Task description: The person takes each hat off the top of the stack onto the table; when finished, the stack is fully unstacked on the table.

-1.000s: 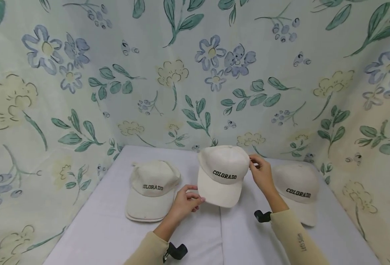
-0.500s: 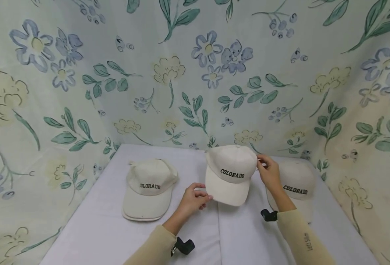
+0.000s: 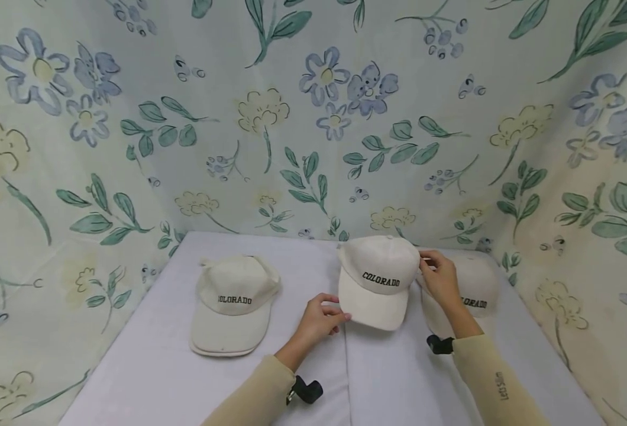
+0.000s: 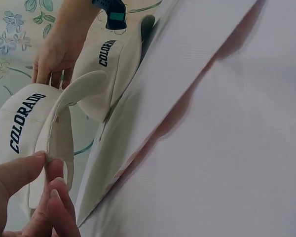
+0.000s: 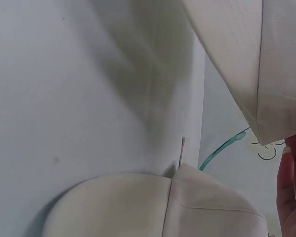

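Both hands hold a cream baseball cap (image 3: pixel 378 278) above the table, its black COLORADO lettering facing me and its brim sloping down. My left hand (image 3: pixel 319 321) pinches the brim's left edge; the left wrist view shows the thumb (image 4: pixel 24 170) on top and fingers beneath. At the crown's right side my right hand (image 3: pixel 442 281) grips the edge, with some fingers hidden behind the cap. A second COLORADO cap (image 3: pixel 232 299) lies on the left, its brim towards me. The third cap (image 3: pixel 478 278) lies on the right, partly covered by my right hand and forearm.
A white cloth (image 3: pixel 159 367) covers the table, with a seam running front to back near the middle. Floral curtains (image 3: pixel 212 160) enclose the back and sides. Each wrist carries a black camera mount (image 3: pixel 307 390).
Both hands have carried the held cap to the right, closer to the right-hand cap, whose lettering is now partly covered. The head view has shifted slightly; the left cap stays on the table.
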A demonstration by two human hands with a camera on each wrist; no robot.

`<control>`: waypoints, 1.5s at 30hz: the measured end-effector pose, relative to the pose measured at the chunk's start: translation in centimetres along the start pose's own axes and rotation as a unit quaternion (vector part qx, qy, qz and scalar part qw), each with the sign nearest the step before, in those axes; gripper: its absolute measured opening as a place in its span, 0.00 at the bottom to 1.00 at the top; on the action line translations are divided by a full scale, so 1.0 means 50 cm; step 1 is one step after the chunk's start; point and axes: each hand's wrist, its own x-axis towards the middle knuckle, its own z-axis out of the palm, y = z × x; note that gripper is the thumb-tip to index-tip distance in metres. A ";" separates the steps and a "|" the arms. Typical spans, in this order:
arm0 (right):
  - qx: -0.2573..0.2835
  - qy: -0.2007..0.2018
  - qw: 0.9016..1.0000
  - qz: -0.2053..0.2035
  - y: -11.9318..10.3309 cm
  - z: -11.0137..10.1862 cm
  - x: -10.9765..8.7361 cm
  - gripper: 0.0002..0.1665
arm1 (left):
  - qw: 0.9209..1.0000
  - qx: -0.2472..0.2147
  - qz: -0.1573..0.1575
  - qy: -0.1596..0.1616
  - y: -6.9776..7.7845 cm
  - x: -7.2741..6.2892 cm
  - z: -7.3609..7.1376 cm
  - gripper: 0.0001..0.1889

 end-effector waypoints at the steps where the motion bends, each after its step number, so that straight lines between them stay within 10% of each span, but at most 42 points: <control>1: -0.004 -0.001 1.000 0.000 0.003 -0.003 0.000 0.14 | 1.000 0.003 -0.001 0.000 -0.001 0.001 0.004 0.25; 21: -0.032 -0.015 0.999 0.035 0.029 -0.024 -0.013 0.17 | 0.994 0.112 -0.006 -0.015 0.002 0.019 0.031 0.22; 31: -0.045 -0.034 0.998 0.040 0.043 -0.021 -0.016 0.17 | 0.971 0.240 -0.015 -0.021 0.012 0.024 0.033 0.20; 45: -0.055 -0.055 0.995 0.061 0.047 -0.025 -0.018 0.19 | 0.953 0.301 0.007 -0.027 0.012 0.038 0.037 0.17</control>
